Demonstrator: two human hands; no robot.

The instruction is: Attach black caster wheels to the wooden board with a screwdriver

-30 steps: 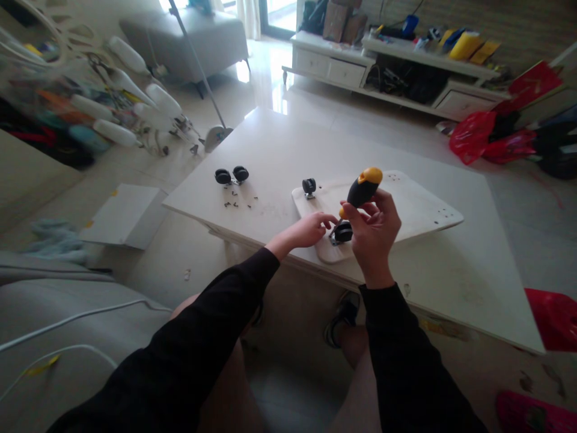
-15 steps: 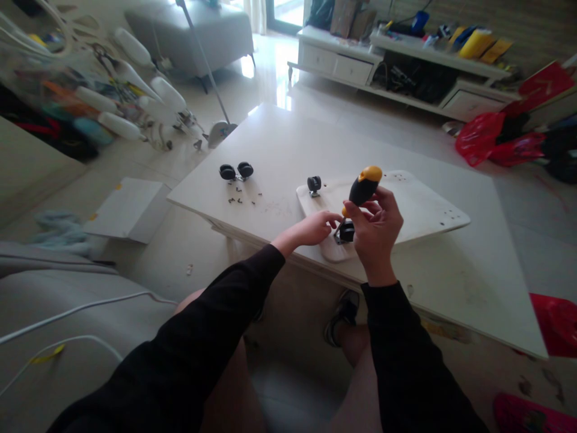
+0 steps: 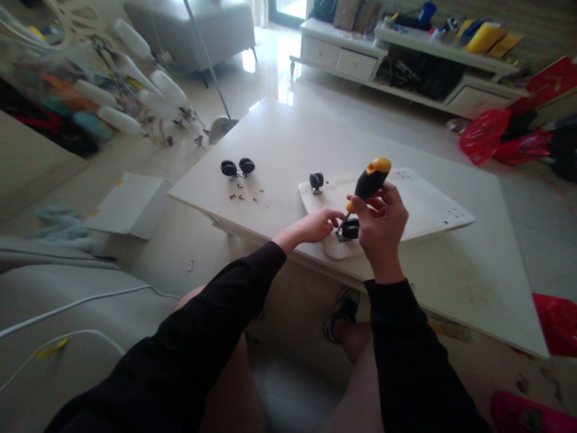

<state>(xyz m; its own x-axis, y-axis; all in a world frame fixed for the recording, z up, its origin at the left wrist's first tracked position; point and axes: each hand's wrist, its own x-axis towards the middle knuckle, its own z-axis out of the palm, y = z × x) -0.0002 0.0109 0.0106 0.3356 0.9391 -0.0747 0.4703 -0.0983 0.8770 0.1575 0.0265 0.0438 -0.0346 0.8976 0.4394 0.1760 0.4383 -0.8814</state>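
Observation:
My right hand [image 3: 383, 225] is wrapped round the black and yellow handle of a screwdriver [image 3: 370, 180], which leans with its tip down at the metal plate of a black caster wheel [image 3: 350, 228]. That caster stands at the near left corner of a white board [image 3: 424, 198]. Close beside the screwdriver's shaft, my left hand [image 3: 322, 225] rests over the board's edge with its fingers bent together. Whatever is between them is too small to make out. Another caster wheel [image 3: 316, 180] stands upright at the board's far left corner.
Two loose casters [image 3: 237, 167] sit on the left of the white table [image 3: 279, 138], with several small screws [image 3: 240, 186] near them. Several holes show at the board's right corners. A white box [image 3: 130, 204] lies on the floor at left; a low cabinet [image 3: 338, 51] stands beyond the table.
The screwdriver handle and my right hand have shifted slightly right, and the handle tilts a little more. My left hand stays by the tip. The view has moved slightly.

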